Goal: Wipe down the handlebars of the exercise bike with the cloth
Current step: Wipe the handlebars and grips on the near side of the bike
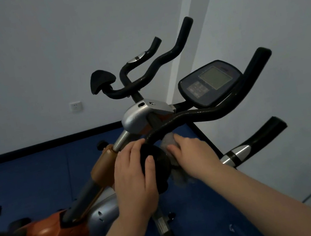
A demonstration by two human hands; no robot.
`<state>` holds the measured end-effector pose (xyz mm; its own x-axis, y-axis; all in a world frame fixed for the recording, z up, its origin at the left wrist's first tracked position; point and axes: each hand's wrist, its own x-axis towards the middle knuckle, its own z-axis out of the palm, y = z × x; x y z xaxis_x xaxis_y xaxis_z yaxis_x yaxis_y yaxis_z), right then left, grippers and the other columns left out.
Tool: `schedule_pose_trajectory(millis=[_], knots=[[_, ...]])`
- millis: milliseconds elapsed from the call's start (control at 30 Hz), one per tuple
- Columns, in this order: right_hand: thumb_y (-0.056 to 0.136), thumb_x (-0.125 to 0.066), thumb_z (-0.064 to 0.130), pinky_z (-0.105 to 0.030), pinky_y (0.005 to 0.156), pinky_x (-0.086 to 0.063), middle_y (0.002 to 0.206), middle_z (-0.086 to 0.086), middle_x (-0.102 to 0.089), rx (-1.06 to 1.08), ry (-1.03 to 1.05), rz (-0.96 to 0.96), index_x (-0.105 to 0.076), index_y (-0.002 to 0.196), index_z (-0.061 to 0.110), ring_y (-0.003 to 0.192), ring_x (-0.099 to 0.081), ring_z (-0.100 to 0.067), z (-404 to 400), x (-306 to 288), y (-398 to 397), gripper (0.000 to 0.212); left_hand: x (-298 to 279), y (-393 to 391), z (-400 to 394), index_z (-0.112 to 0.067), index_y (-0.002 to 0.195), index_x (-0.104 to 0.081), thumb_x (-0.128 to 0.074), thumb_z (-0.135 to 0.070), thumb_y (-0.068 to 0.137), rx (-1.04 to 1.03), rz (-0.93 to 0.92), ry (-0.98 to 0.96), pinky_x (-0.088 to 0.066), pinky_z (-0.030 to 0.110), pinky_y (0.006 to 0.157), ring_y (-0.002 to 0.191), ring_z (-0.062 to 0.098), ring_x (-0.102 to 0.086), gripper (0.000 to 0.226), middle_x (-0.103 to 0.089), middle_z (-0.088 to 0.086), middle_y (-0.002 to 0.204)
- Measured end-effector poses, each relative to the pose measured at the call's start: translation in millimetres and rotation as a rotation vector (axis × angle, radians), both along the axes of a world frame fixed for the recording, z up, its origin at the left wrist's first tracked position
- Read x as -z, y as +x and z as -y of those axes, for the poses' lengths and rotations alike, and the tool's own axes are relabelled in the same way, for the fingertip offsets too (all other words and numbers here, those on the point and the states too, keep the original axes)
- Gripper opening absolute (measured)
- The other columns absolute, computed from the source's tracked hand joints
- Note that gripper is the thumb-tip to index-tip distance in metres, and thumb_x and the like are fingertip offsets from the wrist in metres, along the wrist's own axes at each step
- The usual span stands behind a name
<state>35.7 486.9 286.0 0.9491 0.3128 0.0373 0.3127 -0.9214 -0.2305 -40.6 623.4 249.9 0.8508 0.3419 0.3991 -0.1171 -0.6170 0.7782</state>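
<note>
black pad (158, 165) beneath the handlebar (191, 114), open floor (197, 213) below. left hand (134, 176) grips its left edge; right hand (194, 152) clutches a grey cloth (171, 140) at its right.

The left hand (133, 175) and right hand (193, 152) are bare, forearms (265, 192) uncovered.

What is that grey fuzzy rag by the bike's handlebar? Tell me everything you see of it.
The grey fuzzy cloth rag looks soft and crumpled, bunched rather than flat. The right hand grips it and hides its middle; tufts show above and below the fingers. It sits against the round black padded disc, just under the curved black handlebar.
</note>
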Motion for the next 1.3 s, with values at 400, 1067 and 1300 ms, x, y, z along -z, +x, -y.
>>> schedule_pose_trajectory(millis=[400, 1067, 1300], knots=[[0.101, -0.033, 0.035, -0.035, 0.072, -0.033, 0.123, -0.020, -0.056, -0.030, 0.023, -0.057, -0.032, 0.139, 0.006, 0.106, -0.055, -0.037, -4, 6, 0, 0.048, -8, -3, 6, -0.020, 0.133, -0.048, -0.036, -0.034, 0.092, -0.034, -0.035, 0.009, -0.030, 0.037, 0.110, 0.128, 0.014, -0.041, 0.045, -0.049, -0.003, 0.137], [0.096, -0.046, 0.039, -0.038, 0.103, -0.036, 0.091, 0.000, -0.064, -0.295, -0.127, 0.620, -0.066, 0.098, 0.020, 0.094, -0.060, -0.025, 121, -3, -36, 0.027, -34, 1, 68, -0.020, 0.124, -0.057, -0.039, -0.036, 0.092, 0.160, 0.075, 0.209, -0.042, 0.034, 0.103, 0.123, 0.010, -0.049, 0.040, -0.057, -0.005, 0.129], [0.097, -0.038, 0.045, -0.040, 0.115, -0.018, 0.115, 0.000, -0.062, -0.157, -0.081, 0.595, -0.059, 0.115, 0.022, 0.121, -0.051, -0.024, 118, 16, -43, 0.036, -27, 11, 105, -0.023, 0.122, -0.057, -0.040, -0.033, 0.093, 0.245, 0.026, 0.079, -0.042, 0.032, 0.101, 0.119, 0.007, -0.050, 0.035, -0.058, -0.009, 0.125]])
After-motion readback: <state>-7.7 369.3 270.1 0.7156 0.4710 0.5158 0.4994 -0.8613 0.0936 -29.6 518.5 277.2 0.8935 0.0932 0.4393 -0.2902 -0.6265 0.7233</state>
